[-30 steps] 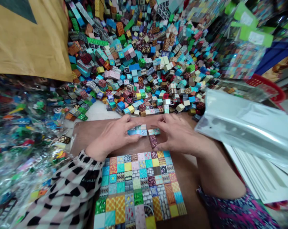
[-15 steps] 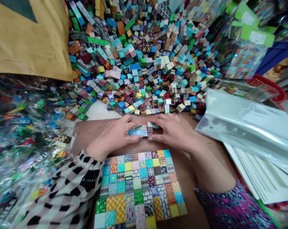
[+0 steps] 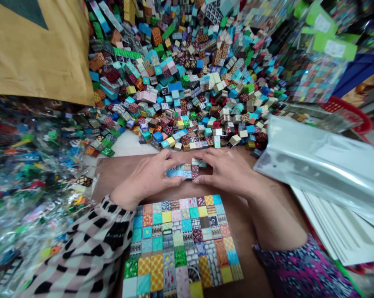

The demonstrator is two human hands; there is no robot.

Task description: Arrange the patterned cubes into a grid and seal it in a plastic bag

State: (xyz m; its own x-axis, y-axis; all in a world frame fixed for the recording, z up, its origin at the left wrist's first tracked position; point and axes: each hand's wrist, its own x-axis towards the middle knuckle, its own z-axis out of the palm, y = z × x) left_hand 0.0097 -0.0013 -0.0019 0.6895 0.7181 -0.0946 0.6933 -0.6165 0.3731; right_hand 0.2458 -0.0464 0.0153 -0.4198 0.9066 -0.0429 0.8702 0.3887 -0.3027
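Joining cubes seems the step in hand: just beyond the block panel (image 3: 181,238), the left hand (image 3: 145,176) grips blue cubes (image 3: 178,173), the right hand (image 3: 228,171) pinches maroon cubes (image 3: 195,170) beside them; the next push calls for level edges.

You have a brown work board (image 3: 112,176), with a white tabletop (image 3: 128,143) showing just beyond its far edge. Past the board's left end, note a tan cloth (image 3: 34,58); past its right, a red perforated basket (image 3: 362,121) and a blurred blue surface (image 3: 350,78). Light over your board is cool, diffuse.
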